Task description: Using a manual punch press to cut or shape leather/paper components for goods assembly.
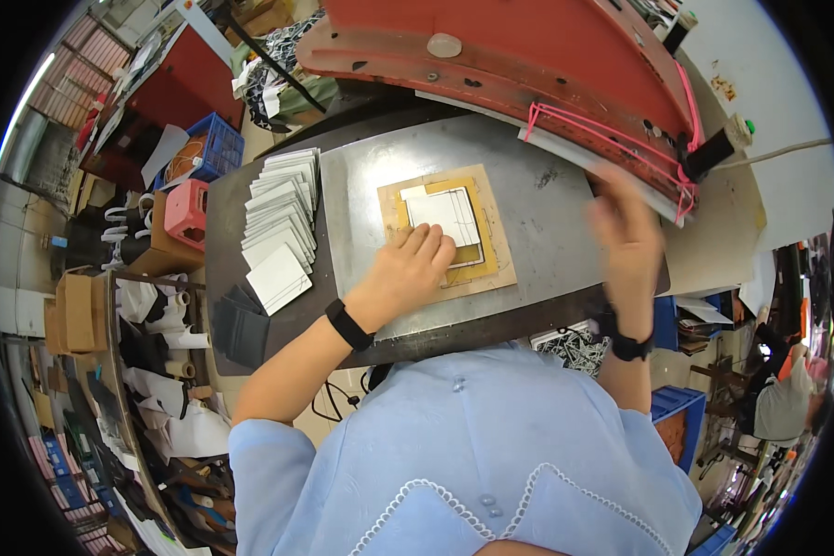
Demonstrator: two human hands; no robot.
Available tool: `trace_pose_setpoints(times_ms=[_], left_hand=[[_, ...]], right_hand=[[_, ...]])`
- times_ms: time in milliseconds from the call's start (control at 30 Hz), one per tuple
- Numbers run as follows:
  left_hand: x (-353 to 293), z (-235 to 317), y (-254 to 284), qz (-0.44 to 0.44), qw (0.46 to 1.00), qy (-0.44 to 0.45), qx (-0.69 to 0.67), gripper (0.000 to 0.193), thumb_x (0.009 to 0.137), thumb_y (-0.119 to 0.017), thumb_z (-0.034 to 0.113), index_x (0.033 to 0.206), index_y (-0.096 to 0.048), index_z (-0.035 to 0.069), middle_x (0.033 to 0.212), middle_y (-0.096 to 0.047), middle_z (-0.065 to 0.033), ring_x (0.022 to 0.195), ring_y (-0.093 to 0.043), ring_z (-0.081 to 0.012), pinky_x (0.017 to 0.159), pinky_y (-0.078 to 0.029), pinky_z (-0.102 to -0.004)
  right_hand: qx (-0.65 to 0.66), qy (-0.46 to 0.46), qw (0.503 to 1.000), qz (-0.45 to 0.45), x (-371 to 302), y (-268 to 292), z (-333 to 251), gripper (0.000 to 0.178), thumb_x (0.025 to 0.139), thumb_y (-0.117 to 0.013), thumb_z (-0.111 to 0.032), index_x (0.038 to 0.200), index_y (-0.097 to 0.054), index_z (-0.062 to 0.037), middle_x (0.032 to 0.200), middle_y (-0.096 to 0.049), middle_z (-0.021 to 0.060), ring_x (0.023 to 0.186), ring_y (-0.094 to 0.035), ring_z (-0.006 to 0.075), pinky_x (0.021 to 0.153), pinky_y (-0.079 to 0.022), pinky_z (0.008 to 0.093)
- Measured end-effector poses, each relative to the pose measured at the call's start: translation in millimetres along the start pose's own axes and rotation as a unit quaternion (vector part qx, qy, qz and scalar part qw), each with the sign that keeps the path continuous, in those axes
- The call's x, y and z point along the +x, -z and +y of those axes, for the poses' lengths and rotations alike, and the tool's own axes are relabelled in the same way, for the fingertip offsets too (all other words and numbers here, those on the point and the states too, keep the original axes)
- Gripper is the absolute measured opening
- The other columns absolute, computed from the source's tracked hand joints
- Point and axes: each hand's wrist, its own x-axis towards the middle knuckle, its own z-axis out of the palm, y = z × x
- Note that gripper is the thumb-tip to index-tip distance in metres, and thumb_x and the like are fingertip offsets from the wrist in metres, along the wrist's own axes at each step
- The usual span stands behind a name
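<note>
My left hand [411, 271] rests at the near edge of a white square sheet [442, 219], its fingers bent together on that edge. The sheet lies over a yellow cutting die [475, 268] with dark edges, set on a tan board [503, 252]. Beneath the board is a grey metal plate [361, 185]. My right hand [630, 243] is raised at the plate's right side, close to the low edge of a red press head [528, 56]. Motion smears its fingers, so its grip cannot be made out. Both wrists wear black bands.
Left of the plate, a fanned row of white sheets [280, 222] ends beside dark sheets [241, 324]. Pink cord [612, 139] is tied along the press head's edge. A blue crate [215, 146] and a pink stool [187, 211] stand at the left, and a loaded rack [125, 371] stands nearer.
</note>
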Motion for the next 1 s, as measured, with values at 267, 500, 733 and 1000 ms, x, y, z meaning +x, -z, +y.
trace_pose_setpoints(times_ms=[267, 500, 733, 1000], left_hand=[[28.5, -26.0, 33.8, 0.082, 0.962, 0.13, -0.225, 0.028, 0.087, -0.066, 0.003, 0.114, -0.059, 0.001, 0.104, -0.069, -0.014, 0.097, -0.068, -0.0265, 0.085, -0.052, -0.0327], [27.4, -35.0, 52.5, 0.06, 0.651, 0.343, -0.674, 0.022, 0.097, -0.064, 0.011, 0.114, -0.059, -0.001, 0.101, -0.072, -0.0079, 0.091, -0.065, -0.0092, 0.082, -0.05, -0.0265], [-35.8, -56.8, 51.9, 0.184, 0.602, 0.465, -0.623, 0.02, 0.098, -0.064, 0.014, 0.115, -0.059, 0.005, 0.094, -0.069, 0.0011, 0.08, -0.058, -0.0021, 0.069, -0.043, -0.0198], [-203.2, -69.1, 131.9, 0.188, 0.632, 0.594, -0.462, 0.025, 0.1, -0.058, 0.011, 0.122, -0.061, -0.001, 0.107, -0.068, -0.0045, 0.096, -0.063, -0.0091, 0.089, -0.047, -0.0229]], right_hand=[[-0.038, 0.122, 0.976, -0.174, 8.7, -97.0, 13.8, 0.035, 0.091, -0.068, -0.017, 0.123, -0.063, -0.0043, 0.105, -0.07, 0.0109, 0.098, -0.065, 0.0308, 0.09, -0.048, 0.037], [0.283, -0.119, 0.942, -0.132, 21.4, -80.7, -13.4, 0.025, 0.097, -0.063, -0.013, 0.119, -0.063, -0.0015, 0.097, -0.066, 0.0051, 0.083, -0.062, 0.0101, 0.076, -0.05, 0.0245], [0.013, 0.084, 0.958, -0.275, -47.4, -90.7, 12.8, 0.038, 0.088, -0.071, -0.018, 0.121, -0.058, -0.0029, 0.124, -0.058, 0.0158, 0.111, -0.057, 0.0322, 0.094, -0.048, 0.0409], [-0.008, 0.198, 0.903, -0.382, -51.7, -87.4, 5.8, 0.049, 0.077, -0.079, -0.017, 0.12, -0.058, -0.0057, 0.136, -0.052, 0.0149, 0.124, -0.05, 0.0352, 0.104, -0.041, 0.0466]])
